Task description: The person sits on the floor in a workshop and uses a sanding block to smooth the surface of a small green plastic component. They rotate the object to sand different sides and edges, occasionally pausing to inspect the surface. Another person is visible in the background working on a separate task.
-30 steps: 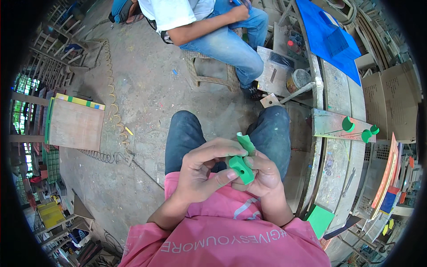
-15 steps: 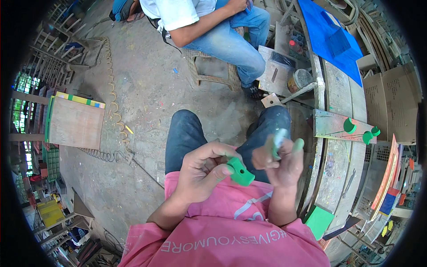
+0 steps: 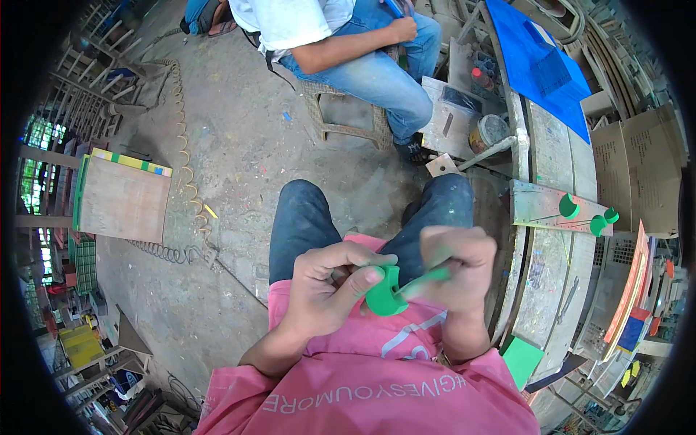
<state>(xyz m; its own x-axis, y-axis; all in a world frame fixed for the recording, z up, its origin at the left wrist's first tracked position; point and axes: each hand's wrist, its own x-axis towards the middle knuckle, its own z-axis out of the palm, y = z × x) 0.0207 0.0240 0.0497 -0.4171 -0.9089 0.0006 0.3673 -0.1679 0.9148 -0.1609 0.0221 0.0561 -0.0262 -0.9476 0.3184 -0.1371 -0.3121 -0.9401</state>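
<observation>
My left hand [image 3: 325,281] pinches a small green block [image 3: 382,299] between thumb and fingers, above my lap. A curved notch is cut into the block, giving it a crescent-like end. My right hand [image 3: 462,264] is closed around a thin green strip [image 3: 429,281], smeared by motion, so I cannot tell its kind. The strip's tip reaches into or against the block's notch.
On the wooden bench [image 3: 547,268] to my right, a board [image 3: 540,203] carries several green crescent-ended pieces. A green panel [image 3: 520,360] lies nearer me. Ahead, a person in jeans [image 3: 384,80] sits on a stool. Left stands a stack of boards [image 3: 123,199]; a coiled hose [image 3: 181,138] crosses the floor.
The green block has turned in my left hand, so its notch now shows instead of its holed face. My right hand has closed and brought the strip to the block.
</observation>
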